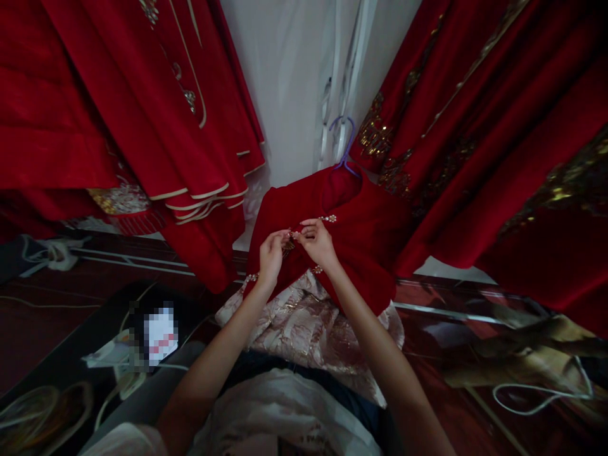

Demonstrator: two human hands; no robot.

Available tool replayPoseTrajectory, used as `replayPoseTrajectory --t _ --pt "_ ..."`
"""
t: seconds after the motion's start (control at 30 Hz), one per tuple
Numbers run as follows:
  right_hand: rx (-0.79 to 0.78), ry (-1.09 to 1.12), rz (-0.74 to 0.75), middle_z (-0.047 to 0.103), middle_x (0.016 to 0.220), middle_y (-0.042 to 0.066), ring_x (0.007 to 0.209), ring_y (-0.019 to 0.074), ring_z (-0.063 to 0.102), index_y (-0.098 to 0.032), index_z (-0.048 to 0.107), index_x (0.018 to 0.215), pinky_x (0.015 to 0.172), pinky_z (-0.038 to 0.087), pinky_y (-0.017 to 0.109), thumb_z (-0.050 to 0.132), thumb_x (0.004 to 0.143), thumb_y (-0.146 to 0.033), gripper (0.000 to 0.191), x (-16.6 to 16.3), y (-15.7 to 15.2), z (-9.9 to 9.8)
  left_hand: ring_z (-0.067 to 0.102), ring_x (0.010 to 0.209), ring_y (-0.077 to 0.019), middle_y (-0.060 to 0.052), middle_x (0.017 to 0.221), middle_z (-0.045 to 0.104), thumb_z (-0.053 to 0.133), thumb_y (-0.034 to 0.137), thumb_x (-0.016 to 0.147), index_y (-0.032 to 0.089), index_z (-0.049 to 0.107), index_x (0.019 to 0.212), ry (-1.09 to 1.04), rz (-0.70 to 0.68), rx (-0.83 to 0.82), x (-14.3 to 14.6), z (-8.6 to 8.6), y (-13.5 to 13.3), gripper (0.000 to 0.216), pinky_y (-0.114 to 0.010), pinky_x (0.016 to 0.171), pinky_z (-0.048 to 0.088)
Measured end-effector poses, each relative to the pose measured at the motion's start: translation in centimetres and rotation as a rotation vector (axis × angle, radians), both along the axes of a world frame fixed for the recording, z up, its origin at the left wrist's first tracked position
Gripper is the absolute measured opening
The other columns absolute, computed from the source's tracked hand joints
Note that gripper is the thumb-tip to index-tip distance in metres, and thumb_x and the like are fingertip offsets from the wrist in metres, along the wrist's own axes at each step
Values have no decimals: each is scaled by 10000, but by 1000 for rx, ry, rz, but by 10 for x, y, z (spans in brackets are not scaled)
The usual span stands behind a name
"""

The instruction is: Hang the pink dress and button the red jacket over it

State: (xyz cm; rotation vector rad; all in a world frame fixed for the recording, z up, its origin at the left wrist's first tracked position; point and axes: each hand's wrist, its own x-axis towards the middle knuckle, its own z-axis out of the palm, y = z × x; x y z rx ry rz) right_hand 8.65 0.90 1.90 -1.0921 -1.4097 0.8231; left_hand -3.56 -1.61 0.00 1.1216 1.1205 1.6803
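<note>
The red garment [368,253] lies over pale patterned cloth [304,326], directly beneath the left grip [271,253] and right grip [319,242]. Both are closed at the fingertips, pinching a small ornament [291,235] between them at the garment's front.

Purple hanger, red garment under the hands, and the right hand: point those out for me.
Purple hanger [350,144], head view: stem of its hook.
Red garment [365,231], head view: cloth beside the right hand.
Right hand [322,244], head view: back of the hand.
</note>
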Motion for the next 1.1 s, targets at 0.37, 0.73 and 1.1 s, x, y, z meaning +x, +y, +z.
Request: replayPoseTrajectory --t 0.37,0.73,1.1 --pt "68 -55 -3 586 810 -1 709 123 598 -204 505 990 657 533 256 647 725 -262 306 2 -6 -5 691 841 -177 -93 960 742 718 316 707 137 719 914 149 11 68 -3 1 0 273 -341 854 543" --pt "152 -75 -34 580 862 20 778 129 598 -207 506 1036 686 535 253 590 807 -297 261 2 -11 -8 679 765 -166 -59 846 735 684 261 716 169 732 871 495 -49 172 -23 14 10 187 -304 785 540" --pt "3 -170 196 685 1002 56 887 143 667 -209 601 981 789 549 303 558 853 -299 162 51 -46 -10 649 885 -157 -58 975 683 579 183 767 200 672 966 637 -230 227 -55 12 11 221 -313 874 507"
